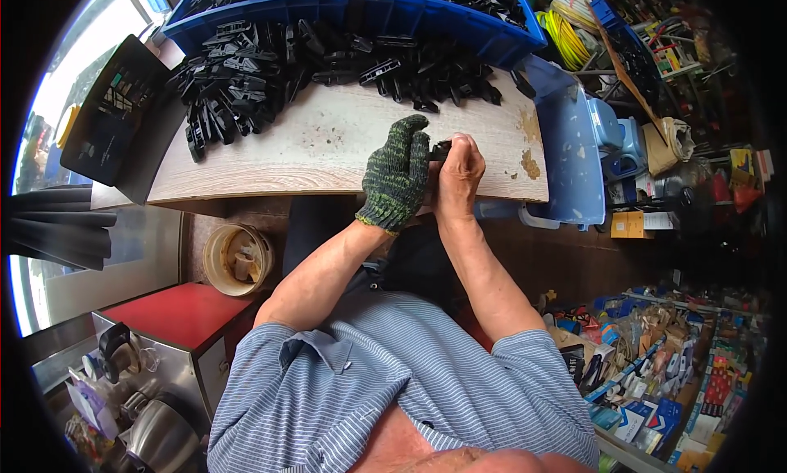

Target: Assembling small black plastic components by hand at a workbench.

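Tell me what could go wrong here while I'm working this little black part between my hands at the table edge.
The black part is pinched between your gloved left hand and bare right hand right at the edge of the wooden table; if it slips it may drop into your lap or onto the floor. The right hand has no glove, so it might get pinched or scraped. An elbow could also nudge the heap of black parts.

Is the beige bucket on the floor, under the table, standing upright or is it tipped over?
Upright. The beige bucket shows its round open mouth to the camera from above, with some pale things inside.
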A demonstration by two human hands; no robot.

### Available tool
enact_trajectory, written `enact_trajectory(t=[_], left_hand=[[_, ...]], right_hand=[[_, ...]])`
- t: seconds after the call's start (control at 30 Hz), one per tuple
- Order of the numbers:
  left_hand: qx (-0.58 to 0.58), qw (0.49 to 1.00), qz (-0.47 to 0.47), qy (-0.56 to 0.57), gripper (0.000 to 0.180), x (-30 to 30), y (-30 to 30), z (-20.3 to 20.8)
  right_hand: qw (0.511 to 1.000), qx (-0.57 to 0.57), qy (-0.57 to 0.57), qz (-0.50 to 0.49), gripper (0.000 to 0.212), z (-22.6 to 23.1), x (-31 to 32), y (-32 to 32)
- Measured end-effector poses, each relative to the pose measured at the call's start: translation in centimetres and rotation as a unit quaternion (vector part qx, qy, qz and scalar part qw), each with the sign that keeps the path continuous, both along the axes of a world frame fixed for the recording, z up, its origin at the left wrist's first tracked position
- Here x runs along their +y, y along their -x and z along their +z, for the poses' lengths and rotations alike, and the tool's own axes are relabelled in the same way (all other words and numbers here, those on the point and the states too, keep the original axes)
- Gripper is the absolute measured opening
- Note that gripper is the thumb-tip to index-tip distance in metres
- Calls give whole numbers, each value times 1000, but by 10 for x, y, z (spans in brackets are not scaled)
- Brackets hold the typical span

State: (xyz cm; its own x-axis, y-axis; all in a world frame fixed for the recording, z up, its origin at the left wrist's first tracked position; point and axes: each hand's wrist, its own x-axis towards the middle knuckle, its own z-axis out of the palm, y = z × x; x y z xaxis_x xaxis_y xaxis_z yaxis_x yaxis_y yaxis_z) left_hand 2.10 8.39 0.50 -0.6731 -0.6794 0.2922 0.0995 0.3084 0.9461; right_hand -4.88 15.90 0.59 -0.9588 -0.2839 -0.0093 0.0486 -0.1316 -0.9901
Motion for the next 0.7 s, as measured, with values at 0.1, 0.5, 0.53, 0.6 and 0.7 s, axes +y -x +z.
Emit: enact_trajectory(t=[0.1,0.5,0.53,0.6,0.7], left_hand=[[-50,999,1,1,27,3,10,3],[-50,998,-24,-16,24,-2,1,1],[-45,999,-15,7,23,-2,0,0],[-43,999,-15,18,22,-3,1,-2],[-26,999,-21,11,26,-1,1,-4]], right_hand=[[999,27,-1,-39,33,2,-2,4],[999,45,-16,7,31,0,1,-4],[999,50,-2,-8,34,0,-1,-5],[999,48,-2,-12,34,-4,0,-3],[1000,25,-4,-2,31,-4,2,-3]])
